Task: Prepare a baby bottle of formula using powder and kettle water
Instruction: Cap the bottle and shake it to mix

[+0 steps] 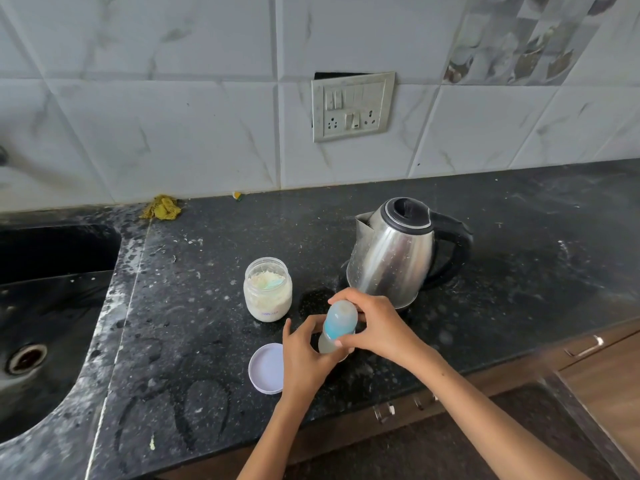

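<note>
A baby bottle [337, 323] with a pale blue cap stands on the dark counter [519, 271] near its front edge, milky liquid showing in its lower part. My left hand [304, 358] grips the bottle's body from the left. Around the blue cap, from the right, my right hand [377, 323] is wrapped. An open jar of white formula powder [267, 292] with a light blue scoop in it stands just left of the bottle. Its pale lilac lid [266, 368] lies flat in front. Behind my right hand stands a steel kettle [398, 251] with a black lid and handle.
A dark sink [52, 323] fills the left side. A yellow cloth [162, 207] lies at the wall behind it. A socket panel [352, 106] hangs on the tiled wall. Wooden drawers with metal handles [585, 346] run under the counter's front edge.
</note>
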Tool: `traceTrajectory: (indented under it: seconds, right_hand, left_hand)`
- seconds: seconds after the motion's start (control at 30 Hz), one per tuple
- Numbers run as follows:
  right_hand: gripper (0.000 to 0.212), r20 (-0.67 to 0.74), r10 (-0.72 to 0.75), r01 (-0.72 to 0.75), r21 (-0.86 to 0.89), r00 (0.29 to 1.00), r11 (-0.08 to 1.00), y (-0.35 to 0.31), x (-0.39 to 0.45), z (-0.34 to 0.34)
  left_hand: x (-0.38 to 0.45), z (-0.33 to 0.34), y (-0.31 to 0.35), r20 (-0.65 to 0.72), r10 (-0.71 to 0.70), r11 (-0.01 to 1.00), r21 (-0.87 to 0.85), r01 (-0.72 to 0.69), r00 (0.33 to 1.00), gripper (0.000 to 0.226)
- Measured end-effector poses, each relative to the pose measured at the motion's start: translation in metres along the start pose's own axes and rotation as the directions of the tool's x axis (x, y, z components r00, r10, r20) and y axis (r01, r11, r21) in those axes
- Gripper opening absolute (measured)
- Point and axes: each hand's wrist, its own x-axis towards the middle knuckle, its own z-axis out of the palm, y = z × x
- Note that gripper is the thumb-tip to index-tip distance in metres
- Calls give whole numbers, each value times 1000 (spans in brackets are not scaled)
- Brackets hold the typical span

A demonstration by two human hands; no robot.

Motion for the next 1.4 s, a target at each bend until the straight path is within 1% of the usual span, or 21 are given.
traceTrajectory:
  seconds: [0.07, 0.17, 0.27, 0.33, 0.4, 0.43, 0.5, 0.53, 0.6, 0.67, 0.73, 0.8, 0.9, 0.97, 1.07, 1.1, 1.2, 1.23, 1.3, 1.37, 1.4]
  right_hand:
    - [56, -87, 30, -31, -5, 996, 1000, -2, 1, 2]
    - [56, -206, 72, -96, -110, 976, 989, -11, 6, 10]
    - [56, -283, 106, -158, -171, 953, 972, -17, 7, 20]
    - [57, -309, 91, -147, -163, 947, 976, -14, 5, 25]
    - [59, -261, 72, -92, -64, 963, 994, -5, 2, 23]
    - [61, -217, 84, -74, 56, 973, 996, 3, 0, 20]
    - [67, -98, 130, -93, 314, 987, 945, 20, -5, 12]
    - [71, -36, 144, -118, 389, 989, 914, 29, -9, 9]
    - [74, 50, 145, -152, 423, 988, 893, 41, -15, 5]
    - [69, 77, 120, -141, 416, 990, 898, 43, -20, 9]
    - [68, 38, 110, -116, 423, 993, 899, 37, -21, 17]
    - [69, -50, 113, -82, 410, 992, 908, 27, -20, 24]
    - [56, -212, 96, -10, 375, 973, 927, 10, -16, 25]
    - [53, -289, 59, 52, 363, 955, 930, 4, -15, 22]
    - [56, -325, -39, 119, 231, 945, 966, -1, -16, 18]
    - [60, -333, -64, 130, 181, 941, 975, -3, -17, 18]
    - [69, -348, -94, 130, 82, 933, 988, -10, -18, 17]
    - [69, -335, -89, 129, 99, 938, 987, -12, -18, 16]
    - [65, -245, -44, 110, 266, 969, 958, -15, -16, 11]
    - [57, -110, -11, 65, 503, 994, 862, -15, -15, 2]
    - [53, -47, -9, 35, 597, 999, 802, -15, -16, -2]
  left_hand:
    - [-1, 0, 1, -6, -1, 1000, -2, 1, 1000, 40]
    - [-1, -1, 3, 0, -10, 1000, -14, 10, 1000, 39]
    - [-2, -1, 4, 7, -9, 1000, -9, 9, 1000, 34]
    - [-3, -2, 4, 6, -13, 1000, -4, 13, 1000, 34]
    - [-3, -3, 5, 7, -29, 1000, -3, 29, 1000, 34]
    - [-2, -3, 6, 8, -39, 999, -3, 39, 999, 35]
    - [-1, -6, 6, 0, -53, 999, -10, 53, 999, 39]
    - [0, -8, 7, -10, -64, 997, -32, 64, 998, 41]
    - [2, -15, 12, 12, -107, 982, -153, 108, 994, 42]
    - [6, -22, 21, 73, -134, 956, -255, 149, 988, 38]
    - [10, -29, 33, 113, -127, 942, -298, 155, 986, 34]
    - [12, -33, 47, 141, -106, 938, -315, 146, 984, 31]
    - [15, -37, 64, 162, -71, 949, -294, 117, 984, 28]
    - [18, -40, 74, 138, -38, 955, -286, 77, 990, 32]
    - [27, -47, 85, -18, -2, 974, -228, -2, 1000, 46]
    - [30, -49, 89, -47, 6, 977, -211, -16, 999, 49]
    - [37, -52, 95, -28, 38, 979, -200, -43, 999, 40]
    - [38, -52, 96, -9, 34, 970, -241, -35, 999, 36]
    - [40, -54, 98, 25, 20, 934, -356, -9, 999, 29]
    - [44, -58, 101, 94, 16, 888, -458, 29, 995, 24]
    - [46, -61, 101, 158, 25, 869, -491, 57, 987, 23]
